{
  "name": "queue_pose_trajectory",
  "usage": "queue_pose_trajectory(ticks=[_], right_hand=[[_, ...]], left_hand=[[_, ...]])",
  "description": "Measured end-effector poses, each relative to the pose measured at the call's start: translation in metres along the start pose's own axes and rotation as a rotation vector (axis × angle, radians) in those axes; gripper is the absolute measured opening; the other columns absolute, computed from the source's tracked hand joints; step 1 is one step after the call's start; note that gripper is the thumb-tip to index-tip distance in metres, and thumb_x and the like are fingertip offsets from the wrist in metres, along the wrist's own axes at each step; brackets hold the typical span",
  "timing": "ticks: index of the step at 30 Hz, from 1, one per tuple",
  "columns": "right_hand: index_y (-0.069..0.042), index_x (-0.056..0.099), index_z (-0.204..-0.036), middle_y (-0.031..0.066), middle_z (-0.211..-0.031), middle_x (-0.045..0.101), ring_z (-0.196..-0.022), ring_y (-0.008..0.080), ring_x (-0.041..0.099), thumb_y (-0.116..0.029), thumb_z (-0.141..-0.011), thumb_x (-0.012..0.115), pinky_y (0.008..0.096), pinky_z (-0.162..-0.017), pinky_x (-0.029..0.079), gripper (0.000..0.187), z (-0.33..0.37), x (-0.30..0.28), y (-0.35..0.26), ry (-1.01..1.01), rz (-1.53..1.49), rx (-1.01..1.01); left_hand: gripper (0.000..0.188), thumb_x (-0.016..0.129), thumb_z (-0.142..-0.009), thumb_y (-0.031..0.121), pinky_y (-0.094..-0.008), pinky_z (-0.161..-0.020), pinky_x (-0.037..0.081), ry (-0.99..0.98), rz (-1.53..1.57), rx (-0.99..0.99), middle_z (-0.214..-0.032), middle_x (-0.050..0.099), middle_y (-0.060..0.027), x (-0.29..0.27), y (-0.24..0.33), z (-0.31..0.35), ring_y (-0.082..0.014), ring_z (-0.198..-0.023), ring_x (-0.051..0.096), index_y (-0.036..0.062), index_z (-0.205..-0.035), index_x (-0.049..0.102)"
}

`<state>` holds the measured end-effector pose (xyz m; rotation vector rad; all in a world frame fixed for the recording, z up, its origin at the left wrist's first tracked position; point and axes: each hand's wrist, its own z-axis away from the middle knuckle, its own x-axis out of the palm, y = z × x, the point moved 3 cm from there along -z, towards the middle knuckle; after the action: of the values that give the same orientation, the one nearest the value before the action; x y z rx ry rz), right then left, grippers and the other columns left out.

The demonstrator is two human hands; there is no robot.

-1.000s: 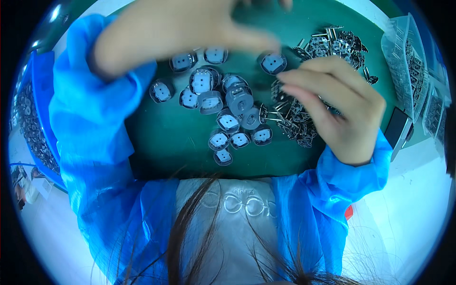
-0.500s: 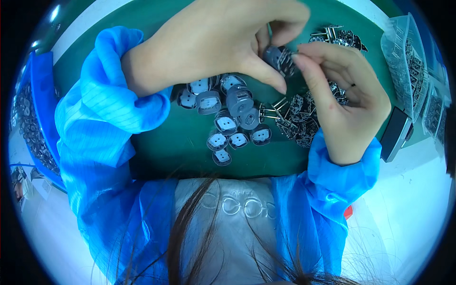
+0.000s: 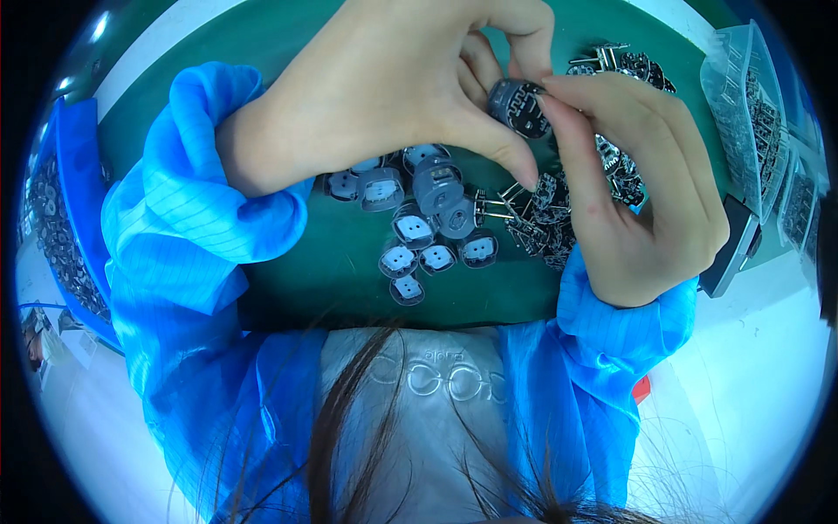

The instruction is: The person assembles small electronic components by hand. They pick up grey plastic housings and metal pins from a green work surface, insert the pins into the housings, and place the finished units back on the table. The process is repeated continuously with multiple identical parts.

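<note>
In the head view, your left hand (image 3: 393, 87) reaches in from the left of the frame to the upper centre, its fingers curled in around a round grey housing (image 3: 501, 101). The thumb stretches out below that, and its tip looks clear of the part. Your right hand (image 3: 650, 188) comes up from the right, thumb and index tips drawn almost together at the right edge of the black circuit board (image 3: 529, 113) that shows on the housing's open face. You cannot tell from here whether they pinch that edge or only press on it, nor how deeply the board is seated.

Below, at the centre of the frame, a cluster of similar housings (image 3: 415, 229) with pale inserts lies on the green work surface (image 3: 340, 284). Right of it, beneath your right hand, is a heap of loose boards with metal prongs (image 3: 548, 214). A clear plastic bin (image 3: 738, 96) of small parts stands at the upper right, and a blue bin (image 3: 83, 166) at the far left.

The housing looks light, stiff and smooth, so it may slip or turn; hold it round its side wall. The board is probably thin and more fragile: take it by the rim, off its components.
</note>
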<state>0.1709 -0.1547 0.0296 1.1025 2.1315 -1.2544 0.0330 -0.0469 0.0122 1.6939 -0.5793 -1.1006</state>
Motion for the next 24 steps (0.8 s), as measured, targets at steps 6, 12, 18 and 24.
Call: queue_pose_trajectory(ticks=[6,12,18,24], right_hand=[[0.002,0.074,-0.092,0.0103,-0.090,0.073,-0.081,0.0186,0.070,0.011,-0.074,0.078,0.0269,-0.072,0.058,0.020,-0.002,-0.002,0.003,-0.013,-0.034,0.047],[0.001,0.074,-0.091,0.0097,-0.090,0.073,-0.081,0.0193,0.071,0.010,-0.074,0.079,0.0273,-0.071,0.057,0.020,0.001,0.003,0.002,0.031,-0.001,0.007],[-0.001,0.074,-0.091,0.0095,-0.089,0.071,-0.079,0.0207,0.070,0.007,-0.073,0.081,0.0287,-0.072,0.056,0.021,0.003,0.007,-0.006,0.055,0.067,0.018],[-0.002,0.075,-0.093,0.0100,-0.091,0.070,-0.081,0.0224,0.069,0.006,-0.072,0.081,0.0297,-0.073,0.055,0.023,0.003,0.006,0.003,0.068,0.137,-0.090]], left_hand=[[0.043,0.094,-0.067,0.017,-0.0222,-0.064,0.056,-0.022,0.209,0.015,-0.085,0.061,-0.0063,0.004,-0.022,0.000,-0.0088,-0.071,0.063,-0.0014,-0.088,0.062],[0.041,0.094,-0.068,0.015,-0.0218,-0.064,0.056,-0.026,0.214,-0.016,-0.085,0.061,-0.0066,0.006,-0.021,0.001,-0.0094,-0.071,0.064,-0.0016,-0.089,0.062],[0.038,0.093,-0.068,0.011,-0.0232,-0.068,0.058,-0.030,0.099,-0.050,-0.087,0.061,-0.0067,0.003,-0.001,0.001,-0.0111,-0.076,0.067,-0.0020,-0.090,0.064],[0.026,0.080,-0.079,-0.003,-0.0248,-0.077,0.059,-0.036,0.554,-0.384,-0.094,0.069,-0.0079,0.002,0.009,-0.004,-0.0149,-0.089,0.071,-0.0052,-0.101,0.067]])
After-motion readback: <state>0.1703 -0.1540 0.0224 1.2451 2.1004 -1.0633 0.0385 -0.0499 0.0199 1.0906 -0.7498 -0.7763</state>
